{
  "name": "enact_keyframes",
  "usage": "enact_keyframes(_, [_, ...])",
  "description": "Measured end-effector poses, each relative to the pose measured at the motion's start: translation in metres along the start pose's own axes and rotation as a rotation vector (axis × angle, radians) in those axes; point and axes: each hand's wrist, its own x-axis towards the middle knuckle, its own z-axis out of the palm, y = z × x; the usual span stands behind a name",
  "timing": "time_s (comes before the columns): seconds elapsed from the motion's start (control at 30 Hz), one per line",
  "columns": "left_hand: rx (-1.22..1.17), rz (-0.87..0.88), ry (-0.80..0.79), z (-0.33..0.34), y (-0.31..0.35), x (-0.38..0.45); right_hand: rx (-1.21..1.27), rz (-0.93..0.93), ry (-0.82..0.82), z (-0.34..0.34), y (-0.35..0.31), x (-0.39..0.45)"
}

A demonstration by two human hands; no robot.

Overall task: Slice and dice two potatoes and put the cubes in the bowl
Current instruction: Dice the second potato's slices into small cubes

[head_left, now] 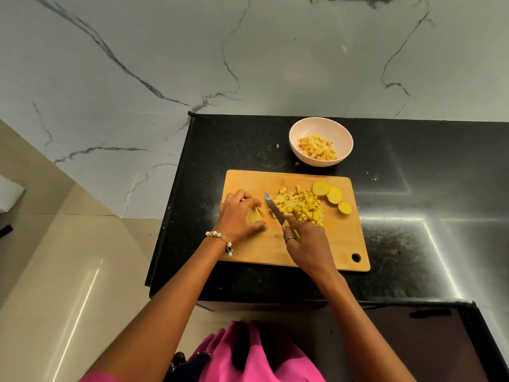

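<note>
Head view: the left hand (242, 213) has its grip clenched over a bundle of potato strips (254, 215) on the cutting board (338, 244). Their long axis runs toward the knife (274, 208), grasped in the right hand (305, 244), blade just right of the left grip. Beyond it lie the cubes (300, 208), with the bowl (321, 142) farther off.
</note>
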Motion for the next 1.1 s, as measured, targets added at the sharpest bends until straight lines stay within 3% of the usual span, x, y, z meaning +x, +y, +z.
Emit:
enact_keyframes(0.27, [-0.01,-0.017,0.0,0.001,0.003,-0.005,0.024,-0.016,-0.001,-0.002,-0.003,0.001])
enact_keyframes(0.43, [0.045,-0.077,0.085,0.008,0.007,-0.007,0.044,-0.017,0.012,-0.004,-0.001,-0.001])
enact_keyframes(0.73, [0.08,0.162,0.249,0.013,0.002,-0.014,0.047,-0.01,0.023,-0.006,0.004,-0.001])
enact_keyframes(0.97, [0.043,-0.036,0.427,0.021,0.016,-0.023,0.079,0.019,0.064,-0.007,0.007,-0.001])
enact_keyframes(1.1, [0.135,-0.171,0.397,0.025,0.029,-0.018,0.099,0.021,0.072,-0.007,0.005,-0.002])
